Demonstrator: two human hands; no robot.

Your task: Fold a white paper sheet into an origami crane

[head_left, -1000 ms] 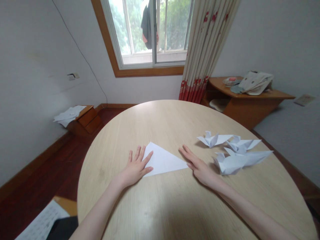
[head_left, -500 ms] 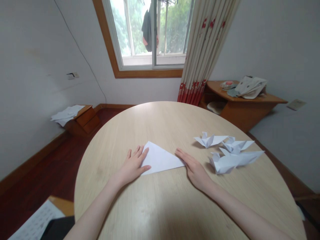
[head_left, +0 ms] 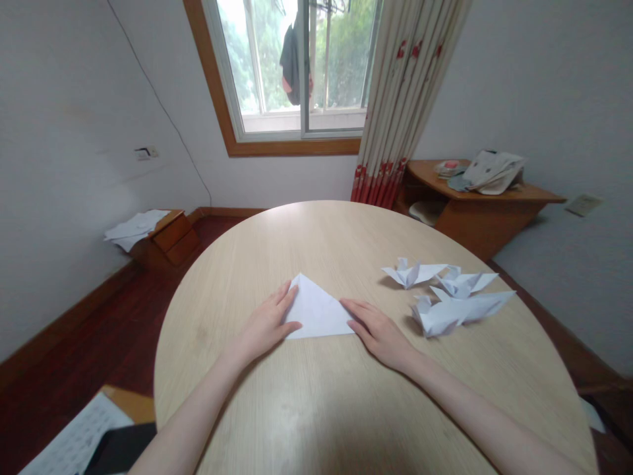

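A white sheet of paper (head_left: 319,310), folded into a triangle, lies flat on the round wooden table (head_left: 316,237) with its peak pointing away from me. My left hand (head_left: 270,323) rests on its left edge, thumb and fingers apart. Over the right corner lies my right hand (head_left: 376,330), its fingers stretched out and its thumb on the paper, so that corner is hidden. Neither hand grips the sheet.
Right of my right hand stand several folded paper birds (head_left: 459,310). A wooden desk (head_left: 494,211) with a cloth bag (head_left: 494,171) is at the right wall. Papers lie on a low cabinet (head_left: 173,234) at left. Beyond the table are a window and a curtain (head_left: 395,99).
The paper has turned slightly, its front edge now nearly level. My right hand has moved a little left, and its thumb now lies on the paper. The left hand stays at the left edge.
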